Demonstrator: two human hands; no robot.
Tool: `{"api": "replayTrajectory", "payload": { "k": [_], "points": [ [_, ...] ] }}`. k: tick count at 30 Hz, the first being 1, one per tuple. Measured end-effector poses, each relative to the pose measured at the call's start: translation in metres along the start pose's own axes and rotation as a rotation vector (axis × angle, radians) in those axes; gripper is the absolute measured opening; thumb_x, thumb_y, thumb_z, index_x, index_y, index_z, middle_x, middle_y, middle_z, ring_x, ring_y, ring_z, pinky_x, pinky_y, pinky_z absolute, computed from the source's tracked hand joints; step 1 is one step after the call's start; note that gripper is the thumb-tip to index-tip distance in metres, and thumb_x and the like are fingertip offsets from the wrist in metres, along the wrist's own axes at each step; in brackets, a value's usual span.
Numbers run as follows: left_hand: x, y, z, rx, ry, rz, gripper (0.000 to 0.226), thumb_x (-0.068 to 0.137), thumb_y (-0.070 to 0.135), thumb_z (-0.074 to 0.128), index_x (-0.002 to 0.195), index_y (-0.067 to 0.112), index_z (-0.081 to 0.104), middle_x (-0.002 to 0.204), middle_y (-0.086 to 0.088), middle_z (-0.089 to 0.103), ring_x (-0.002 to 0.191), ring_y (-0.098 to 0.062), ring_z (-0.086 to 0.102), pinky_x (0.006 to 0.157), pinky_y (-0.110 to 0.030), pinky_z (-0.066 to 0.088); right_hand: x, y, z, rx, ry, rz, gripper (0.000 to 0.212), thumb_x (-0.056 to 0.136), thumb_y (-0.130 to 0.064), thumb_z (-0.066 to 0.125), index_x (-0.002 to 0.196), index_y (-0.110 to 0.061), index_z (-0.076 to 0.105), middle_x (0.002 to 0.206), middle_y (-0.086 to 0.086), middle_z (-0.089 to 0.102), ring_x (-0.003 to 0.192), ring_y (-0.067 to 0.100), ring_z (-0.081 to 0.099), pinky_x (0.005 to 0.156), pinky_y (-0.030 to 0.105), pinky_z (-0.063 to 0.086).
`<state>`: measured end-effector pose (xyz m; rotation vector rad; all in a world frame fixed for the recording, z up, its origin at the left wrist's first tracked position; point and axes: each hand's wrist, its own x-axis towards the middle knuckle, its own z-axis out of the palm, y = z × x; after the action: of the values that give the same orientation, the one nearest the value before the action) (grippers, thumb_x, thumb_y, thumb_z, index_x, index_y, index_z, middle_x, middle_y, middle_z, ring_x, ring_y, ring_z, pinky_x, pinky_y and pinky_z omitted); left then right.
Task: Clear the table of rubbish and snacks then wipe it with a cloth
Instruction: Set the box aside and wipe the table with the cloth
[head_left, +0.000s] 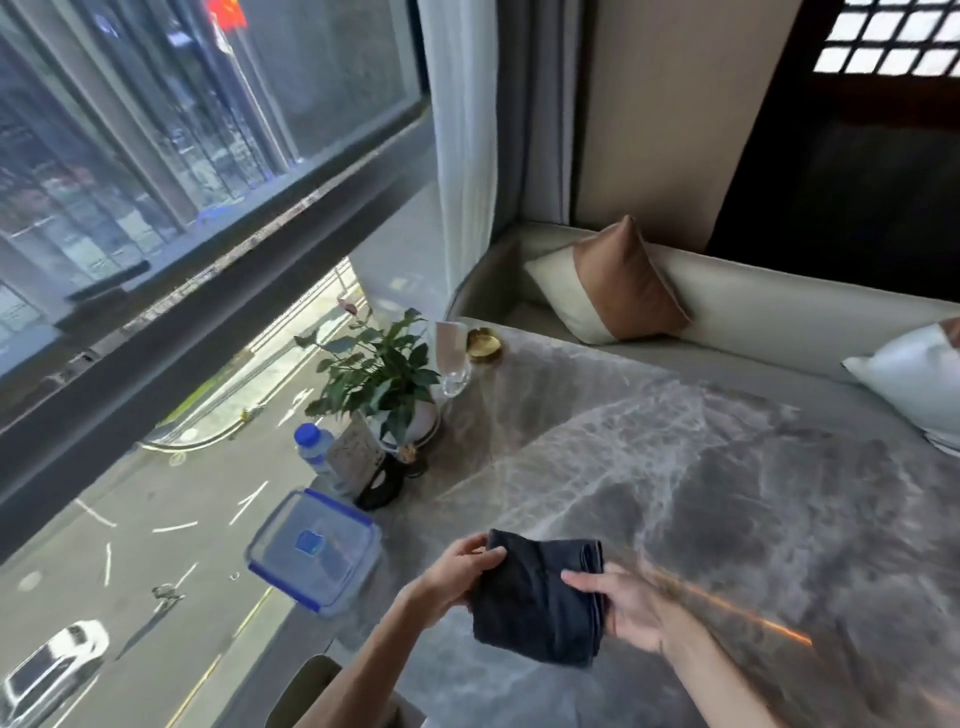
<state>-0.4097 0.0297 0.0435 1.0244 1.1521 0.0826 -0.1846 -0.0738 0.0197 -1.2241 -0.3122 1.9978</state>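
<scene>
A folded dark blue cloth (540, 603) is held just above the near edge of the grey marble table (727, 493). My left hand (457, 571) grips its left side with the thumb on top. At the cloth's right edge, my right hand (628, 608) pinches the folded layers, fingers underneath. A clear plastic food box with a blue-rimmed lid (314, 553) sits closed at the table's left edge, beside my left hand.
Along the window side stand a water bottle with a blue cap (311, 447), a potted plant (379, 374), a small card stand (358, 457), a clear glass (454, 358) and a brass ashtray (484, 345). A cushioned bench with pillows (618, 283) wraps the far side.
</scene>
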Motion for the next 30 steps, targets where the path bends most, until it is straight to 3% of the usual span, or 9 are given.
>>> {"api": "replayTrajectory", "payload": {
  "k": [3,5,9,12,17,20,23,27,30],
  "points": [
    [0.022,0.018,-0.03,0.217,0.038,0.048,0.008,0.096,0.016,0.057,0.101,0.021,0.062,0.084,-0.004,0.066,0.064,-0.017,0.065,0.052,-0.03,0.053,0.035,-0.012,0.008,-0.038,0.186,0.023,0.045,0.083,-0.004,0.07,0.125,0.003,0.056,0.119,0.025,0.067,0.111,0.037,0.065,0.095,0.049,0.054],
    [0.042,0.036,-0.051,0.41,0.019,0.072,0.007,0.095,0.012,0.055,0.094,0.018,0.058,0.078,-0.004,0.059,0.057,-0.016,0.058,0.048,-0.032,0.051,0.059,-0.026,0.017,-0.114,0.316,0.017,0.042,0.087,-0.004,0.067,0.127,0.001,0.053,0.121,0.022,0.066,0.112,0.035,0.065,0.097,0.048,0.053],
    [0.094,0.085,-0.087,0.832,0.139,0.185,0.014,0.083,0.013,0.058,0.095,0.01,0.065,0.091,-0.016,0.068,0.085,-0.031,0.066,0.074,-0.041,0.054,0.115,-0.071,0.037,-0.438,0.564,-0.113,0.031,0.091,-0.007,0.063,0.121,-0.002,0.062,0.116,0.013,0.069,0.11,0.028,0.064,0.096,0.038,0.051],
    [0.129,0.131,-0.111,0.935,0.25,0.291,0.025,0.077,0.021,0.064,0.1,0.013,0.067,0.102,-0.011,0.073,0.101,-0.03,0.067,0.076,-0.035,0.051,0.163,-0.116,0.047,-0.594,0.636,-0.263,0.03,0.092,-0.002,0.059,0.121,-0.003,0.065,0.117,0.014,0.069,0.107,0.02,0.063,0.084,0.025,0.044],
    [0.177,0.166,-0.143,0.932,0.382,0.485,0.028,0.084,0.007,0.054,0.111,0.006,0.061,0.112,-0.015,0.065,0.103,-0.035,0.063,0.087,-0.042,0.051,0.235,-0.153,0.051,-0.86,0.741,-0.602,0.046,0.082,0.018,0.055,0.114,-0.01,0.071,0.128,0.009,0.062,0.131,0.026,0.047,0.112,0.035,0.033],
    [0.196,0.137,-0.146,1.275,0.298,0.311,0.034,0.094,0.007,0.043,0.127,0.003,0.05,0.135,-0.017,0.048,0.125,-0.036,0.05,0.099,-0.043,0.046,0.255,-0.125,0.045,-1.11,0.758,-0.561,0.071,0.074,0.024,0.046,0.122,-0.024,0.069,0.143,-0.009,0.044,0.143,0.014,0.022,0.119,0.027,0.018],
    [0.202,0.097,-0.136,1.647,0.111,0.171,0.048,0.099,0.013,0.037,0.144,-0.004,0.034,0.151,-0.023,0.032,0.146,-0.04,0.02,0.119,-0.048,0.026,0.261,-0.074,0.043,-1.266,0.657,-0.353,0.083,0.074,0.024,0.042,0.131,-0.034,0.06,0.154,-0.01,0.028,0.15,0.018,0.008,0.116,0.019,0.008],
    [0.208,0.077,-0.123,1.479,0.108,0.132,0.045,0.092,0.007,0.048,0.136,0.002,0.041,0.138,-0.017,0.046,0.129,-0.032,0.044,0.103,-0.039,0.044,0.264,-0.039,0.045,-1.027,0.902,-0.307,0.062,0.078,0.018,0.051,0.124,-0.021,0.067,0.137,0.004,0.058,0.13,0.024,0.051,0.107,0.019,0.031],
    [0.219,0.076,-0.125,1.371,0.188,0.168,0.053,0.088,0.004,0.053,0.138,0.007,0.036,0.14,-0.013,0.039,0.129,-0.03,0.042,0.097,-0.04,0.048,0.276,-0.059,0.049,-0.654,1.027,-0.207,0.038,0.092,-0.003,0.059,0.13,-0.01,0.06,0.125,0.013,0.066,0.113,0.029,0.063,0.097,0.03,0.046]
  ]
}}
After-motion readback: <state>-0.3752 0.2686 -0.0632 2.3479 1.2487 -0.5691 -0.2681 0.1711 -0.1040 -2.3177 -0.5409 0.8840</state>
